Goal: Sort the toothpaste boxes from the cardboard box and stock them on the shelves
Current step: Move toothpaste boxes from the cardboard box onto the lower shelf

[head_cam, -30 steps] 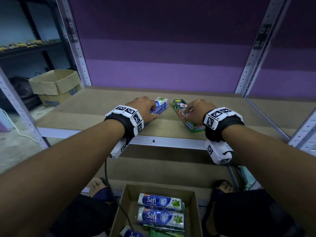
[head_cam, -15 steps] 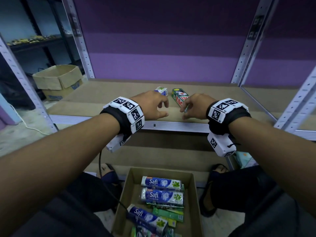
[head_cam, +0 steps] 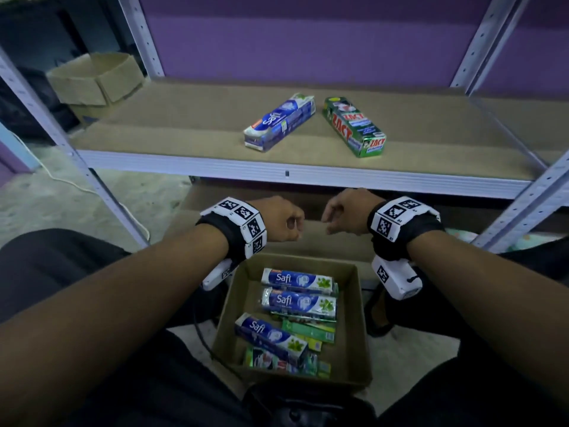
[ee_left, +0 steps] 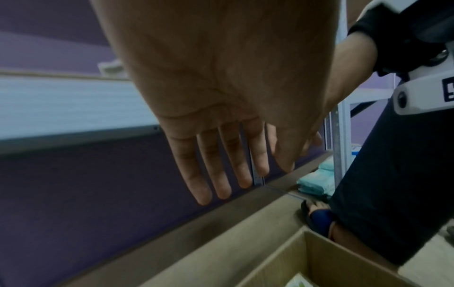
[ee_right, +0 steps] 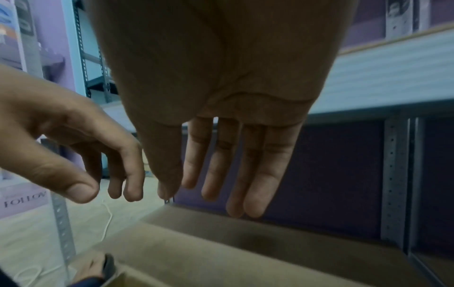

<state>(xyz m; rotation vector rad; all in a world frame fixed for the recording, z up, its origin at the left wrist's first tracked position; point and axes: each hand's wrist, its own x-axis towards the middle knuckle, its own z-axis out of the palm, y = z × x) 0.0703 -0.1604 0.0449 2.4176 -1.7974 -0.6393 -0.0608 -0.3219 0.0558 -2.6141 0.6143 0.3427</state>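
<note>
Left to right, here we go: my left hand (head_cam: 281, 220) hangs empty just below the shelf's front rail (head_cam: 286, 173), fingers loose and relaxed, nothing pinched, and the left wrist view shows them nearly straight, pointing down toward the cardboard box (head_cam: 358, 322). Up on the shelf (head_cam: 184, 118) lies the blue Safi toothpaste box (head_cam: 278, 123), flat and angled, and just beside it, not touching, the green Zact toothpaste box (head_cam: 354, 126), angled the other way. My right hand (head_cam: 345, 215) mirrors the left, empty, fingers slack and slightly spread, hovering above the far edge of the cardboard box. Below and between my wrists that box holds more stock: two blue Safi boxes (head_cam: 298, 280) lying crosswise near the far end, a third one slanted nearer me, and green boxes (head_cam: 308, 329) partly buried under them. So I judge one blue and one green are placed, and I'm between placements, at the reach for the next pair. The next move calls for dropping both hands into the box; a top blue one is an easy pick for the left, while a green one for the right looks trickier, wedged beneath the blues. Then blue goes beside blue, green beside green.
</note>
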